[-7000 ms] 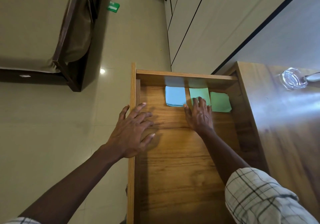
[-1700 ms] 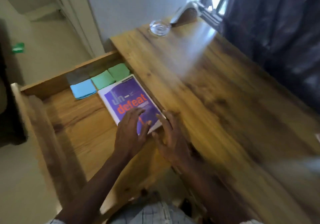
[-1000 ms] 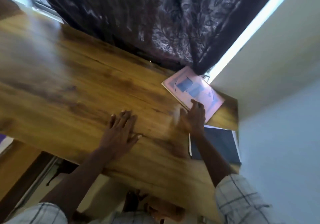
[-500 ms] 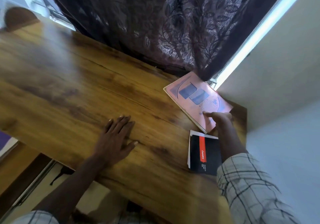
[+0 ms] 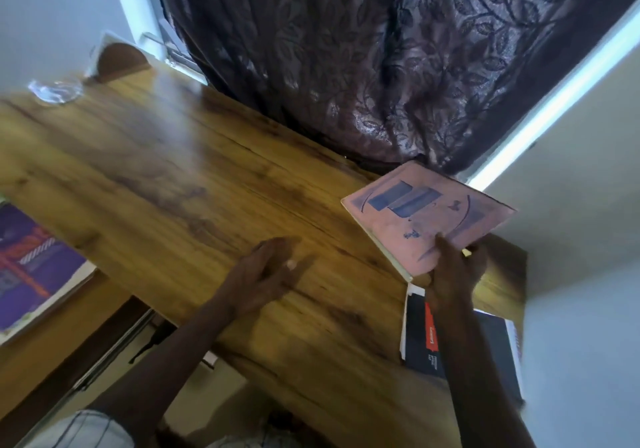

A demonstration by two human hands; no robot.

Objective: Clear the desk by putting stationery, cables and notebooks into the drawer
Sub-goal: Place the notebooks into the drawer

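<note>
Nearest me, a black booklet with a red stripe (image 5: 420,336) lies under my right forearm. On the wooden bench (image 5: 173,188) my left hand (image 5: 266,267) rests flat, fingers straight. My right hand (image 5: 453,271) pinches the pink, blue-printed notebook (image 5: 426,219), tilted above the bench's far right corner before the dark leaf-patterned curtain (image 5: 381,66). Far left stands a clear glass dish (image 5: 53,91).

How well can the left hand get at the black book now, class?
Probably yes, awkwardly. The left hand lies flat on the desk, holding nothing, with bare wood between it and the black book; the right hand holds the pink notebook, its forearm crossing the book.
</note>
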